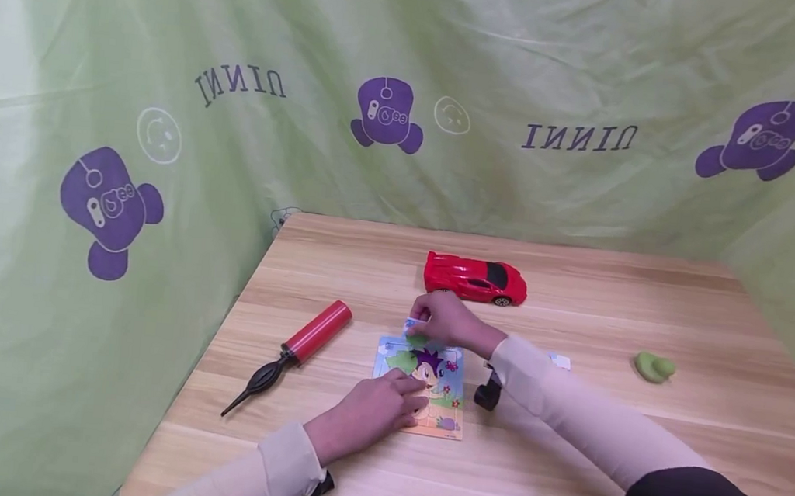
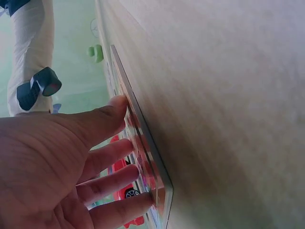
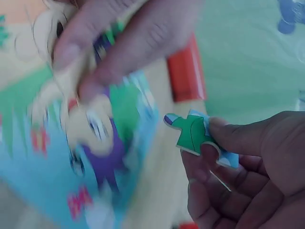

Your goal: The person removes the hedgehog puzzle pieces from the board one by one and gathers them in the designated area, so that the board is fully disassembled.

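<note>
A jigsaw puzzle [image 1: 453, 408] with a purple-haired cartoon character lies flat on the table. My left hand [image 1: 365, 410] rests on its lower left part with fingers extended; in the left wrist view the thumb and fingertips touch the puzzle's face near the edge [image 2: 138, 112]. Just above the puzzle's top edge, my right hand [image 1: 449, 320] pinches a green and light-blue puzzle piece [image 3: 193, 136] between thumb and fingers. The piece is tilted up off the table, as the right wrist view shows.
Behind the right hand stands a red toy car [image 1: 472, 279]. A red pump [image 1: 319, 334] with a black nozzle lies to the left. Farther right sits a small green lump-shaped object [image 1: 654, 367], and a pale blue-white flat piece [image 1: 560, 360] shows beyond the right sleeve.
</note>
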A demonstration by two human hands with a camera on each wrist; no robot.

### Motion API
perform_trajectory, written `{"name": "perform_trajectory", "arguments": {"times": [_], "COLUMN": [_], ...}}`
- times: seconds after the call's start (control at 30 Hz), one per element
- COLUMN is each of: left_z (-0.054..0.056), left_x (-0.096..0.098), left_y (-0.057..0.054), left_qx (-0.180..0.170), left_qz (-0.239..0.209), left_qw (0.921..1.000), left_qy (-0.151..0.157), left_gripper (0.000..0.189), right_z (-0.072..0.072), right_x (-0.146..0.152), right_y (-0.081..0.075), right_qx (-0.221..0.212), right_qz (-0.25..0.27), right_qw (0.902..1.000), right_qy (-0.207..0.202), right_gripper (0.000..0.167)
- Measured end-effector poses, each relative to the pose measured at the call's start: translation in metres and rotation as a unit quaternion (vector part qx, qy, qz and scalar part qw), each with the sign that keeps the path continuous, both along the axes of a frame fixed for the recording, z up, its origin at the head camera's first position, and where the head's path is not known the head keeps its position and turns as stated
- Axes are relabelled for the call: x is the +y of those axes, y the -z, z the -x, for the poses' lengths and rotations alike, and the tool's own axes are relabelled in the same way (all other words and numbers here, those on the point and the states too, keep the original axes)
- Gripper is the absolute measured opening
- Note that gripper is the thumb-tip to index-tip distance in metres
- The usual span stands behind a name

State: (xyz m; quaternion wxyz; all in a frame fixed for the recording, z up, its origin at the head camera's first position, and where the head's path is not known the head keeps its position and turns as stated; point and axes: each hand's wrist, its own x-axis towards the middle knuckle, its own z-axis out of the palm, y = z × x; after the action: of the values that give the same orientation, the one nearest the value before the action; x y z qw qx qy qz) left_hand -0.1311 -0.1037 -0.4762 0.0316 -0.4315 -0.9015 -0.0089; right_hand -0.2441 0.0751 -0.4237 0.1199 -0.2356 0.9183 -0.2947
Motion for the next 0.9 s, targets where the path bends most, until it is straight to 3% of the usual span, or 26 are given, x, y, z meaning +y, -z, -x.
{"name": "perform_trajectory", "arguments": {"times": [0.17,0.37,0.53,0.8,0.9], "left_z": [-0.002,-0.004,-0.005,-0.002,-0.001], "left_x": [-0.001,-0.007,-0.01,-0.02,-0.026], "left_y": [0.002,0.002,-0.001,0.003,0.003], "left_qx": [-0.008,-0.031,-0.052,-0.038,-0.052], "left_qz": [0.006,0.004,0.005,-0.005,-0.004], "left_qw": [0.9995,0.9974,0.9963,0.9978,0.9974], "left_qy": [-0.029,-0.066,-0.068,-0.054,-0.049], "left_gripper": [0.035,0.036,0.035,0.033,0.034], "right_z": [0.006,0.009,0.01,0.012,0.013], "right_x": [0.039,0.074,0.082,0.081,0.082], "right_y": [-0.004,0.004,0.012,0.017,0.019], "right_qx": [-0.038,-0.046,-0.058,-0.069,-0.067], "right_qz": [0.003,-0.036,-0.05,-0.059,-0.063], "right_qw": [0.9991,0.9982,0.997,0.9958,0.9956], "right_qy": [0.017,0.012,0.012,0.013,0.015], "right_gripper": [0.008,0.007,0.006,0.006,0.007]}}
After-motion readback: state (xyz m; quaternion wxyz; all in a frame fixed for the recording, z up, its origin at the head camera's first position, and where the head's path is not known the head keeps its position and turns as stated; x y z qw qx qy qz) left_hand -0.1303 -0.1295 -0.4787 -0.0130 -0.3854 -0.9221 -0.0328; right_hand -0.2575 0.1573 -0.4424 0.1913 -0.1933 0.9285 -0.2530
